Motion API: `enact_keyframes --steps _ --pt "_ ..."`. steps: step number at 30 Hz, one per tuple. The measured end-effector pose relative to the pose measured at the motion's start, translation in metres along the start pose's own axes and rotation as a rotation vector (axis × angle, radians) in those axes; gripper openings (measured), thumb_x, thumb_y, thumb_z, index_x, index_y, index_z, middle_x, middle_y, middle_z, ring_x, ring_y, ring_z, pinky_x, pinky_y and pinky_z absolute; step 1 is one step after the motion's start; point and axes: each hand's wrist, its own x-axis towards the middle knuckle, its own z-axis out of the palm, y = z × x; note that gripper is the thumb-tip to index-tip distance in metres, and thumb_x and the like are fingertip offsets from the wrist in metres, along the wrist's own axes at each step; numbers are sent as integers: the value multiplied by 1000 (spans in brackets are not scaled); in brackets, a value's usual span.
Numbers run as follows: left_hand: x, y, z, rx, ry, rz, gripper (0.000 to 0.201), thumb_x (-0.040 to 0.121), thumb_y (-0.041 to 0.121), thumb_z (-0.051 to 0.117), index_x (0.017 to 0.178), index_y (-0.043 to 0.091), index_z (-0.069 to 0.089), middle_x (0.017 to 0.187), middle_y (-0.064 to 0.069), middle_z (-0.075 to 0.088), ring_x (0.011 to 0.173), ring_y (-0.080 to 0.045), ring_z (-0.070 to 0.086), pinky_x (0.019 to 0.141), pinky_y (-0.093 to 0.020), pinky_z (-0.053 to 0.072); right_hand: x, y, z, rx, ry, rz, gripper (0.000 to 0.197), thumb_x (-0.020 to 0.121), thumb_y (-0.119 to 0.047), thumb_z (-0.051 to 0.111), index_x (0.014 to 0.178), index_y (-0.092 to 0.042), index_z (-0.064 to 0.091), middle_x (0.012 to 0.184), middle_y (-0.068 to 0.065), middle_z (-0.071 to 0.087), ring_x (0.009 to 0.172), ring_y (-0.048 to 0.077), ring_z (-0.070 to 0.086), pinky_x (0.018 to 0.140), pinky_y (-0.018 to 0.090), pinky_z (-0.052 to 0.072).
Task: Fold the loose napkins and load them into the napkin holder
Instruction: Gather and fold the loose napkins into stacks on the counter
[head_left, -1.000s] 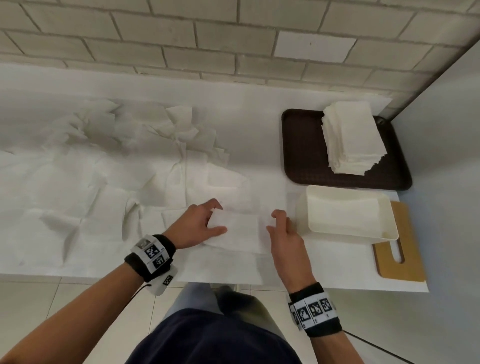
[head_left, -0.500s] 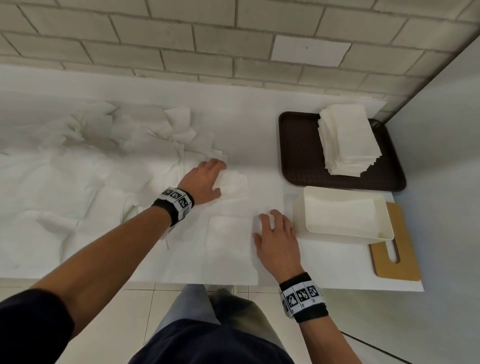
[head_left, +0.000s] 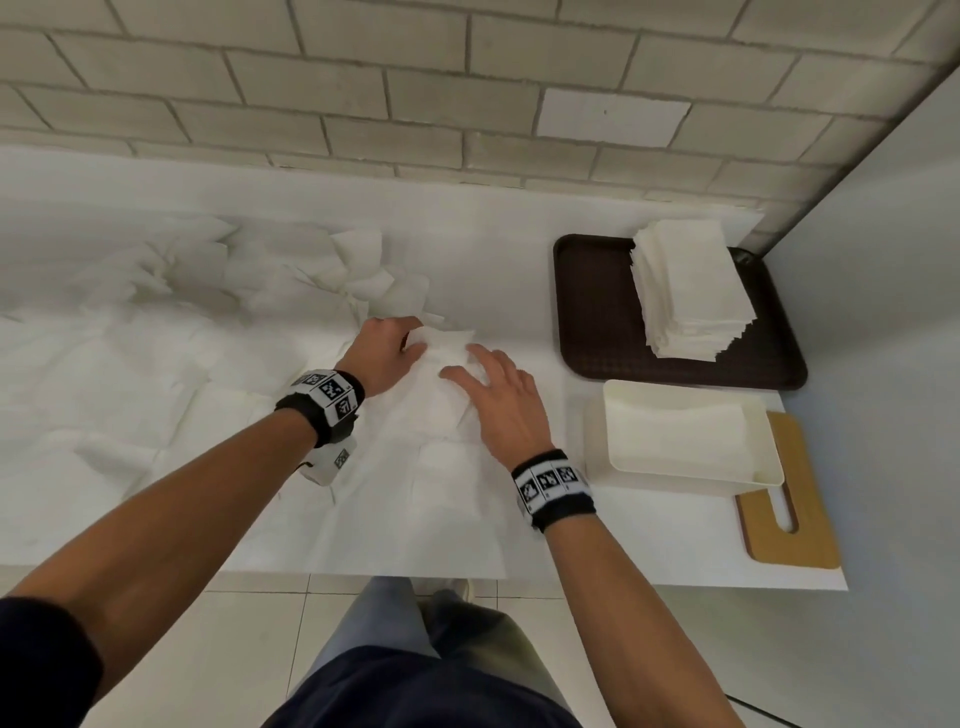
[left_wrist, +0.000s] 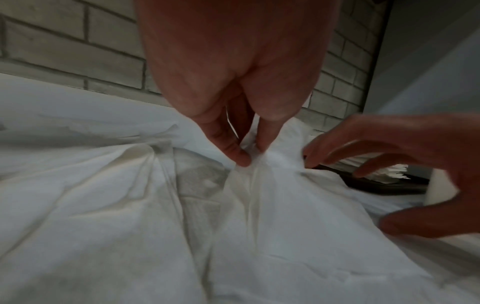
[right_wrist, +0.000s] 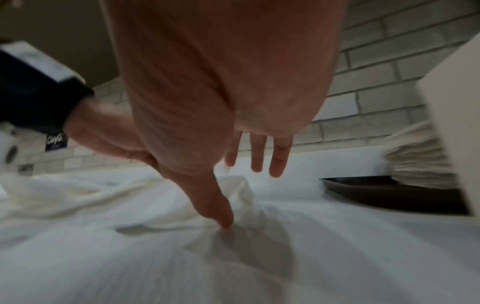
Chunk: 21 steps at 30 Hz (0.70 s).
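A loose white napkin (head_left: 441, 384) lies in front of me on the white counter. My left hand (head_left: 387, 351) pinches its far edge between thumb and fingers (left_wrist: 240, 154), lifting the paper there. My right hand (head_left: 498, 395) lies spread beside it, thumb tip (right_wrist: 224, 221) pressing the napkin down, the other fingers straight. A wide spread of loose napkins (head_left: 156, 332) covers the counter to the left. The cream napkin holder (head_left: 680, 436), an open box with a napkin inside, stands to the right.
A dark brown tray (head_left: 592, 312) at the back right carries a tall stack of folded napkins (head_left: 691, 296). A wooden board with a slot (head_left: 789, 509) lies under the holder's right end. Brick wall behind; a grey wall closes the right side.
My left hand has gone from lying flat on the far napkin to pinching its edge. My right hand moved up and left from beside the holder onto that napkin.
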Motion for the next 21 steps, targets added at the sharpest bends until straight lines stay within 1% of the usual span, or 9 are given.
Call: enact_keyframes --steps 1,3,6,9,11,14,17,19,21 --pt "-2 -1 -2 -1 1 -22 24 102 14 69 123 5 73 72 -9 62 73 -27 57 75 -40 52 10 -1 4 -3 -19 -31 68 87 2 56 143 -38 60 160 5 48 142 34 51 105 47 45" --pt "-6 -4 -5 2 -1 -67 26 102 17 68 126 7 72 68 -3 57 72 -26 55 72 -34 45 25 -3 12 -4 -36 -37 52 86 -5 72 128 -34 69 141 1 62 120 31 65 94 43 45" --pt "-13 -10 -11 -1 5 -126 25 103 21 67 122 6 72 68 -6 60 72 -30 57 72 -35 44 39 -1 16 69 -35 12 12 102 -25 68 113 -25 75 123 -2 68 105 27 66 89 41 46" --pt "-19 -15 -21 -23 57 -163 24 104 22 67 120 5 71 73 -11 65 76 -36 62 84 -43 51 41 5 11 439 93 142 11 104 -31 70 107 -20 71 116 -1 71 102 25 67 88 40 53" --pt "-22 -18 -27 -104 113 -199 24 103 25 70 119 8 73 84 -10 73 81 -32 68 88 -45 55 39 7 1 743 145 279 10 106 -31 68 104 -22 65 108 -2 74 100 17 69 89 34 53" --pt "-29 -8 -35 -513 160 -318 27 103 34 71 124 16 74 107 1 81 97 -18 77 92 -41 63 38 3 -16 1074 220 393 10 109 -29 64 103 -22 59 99 9 74 88 9 65 84 30 52" --pt "-31 10 -33 -921 187 -327 26 105 23 69 131 17 69 119 -1 80 110 -23 77 101 -50 61 39 -5 -31 1252 297 389 12 112 -26 58 118 -16 61 111 10 76 95 13 70 87 36 58" --pt "-30 21 -30 -1064 178 -286 24 107 20 65 131 21 66 126 -3 78 117 -27 75 104 -53 58 38 -13 -39 1347 321 386 20 114 -27 54 126 -12 60 108 9 74 83 15 69 71 32 60" --pt "-30 31 -27 -1107 153 -238 23 110 22 61 133 22 64 132 -5 76 124 -29 71 108 -55 55 37 -22 -42 1362 319 426 26 115 -34 50 126 -12 60 99 2 68 71 11 60 58 25 51"
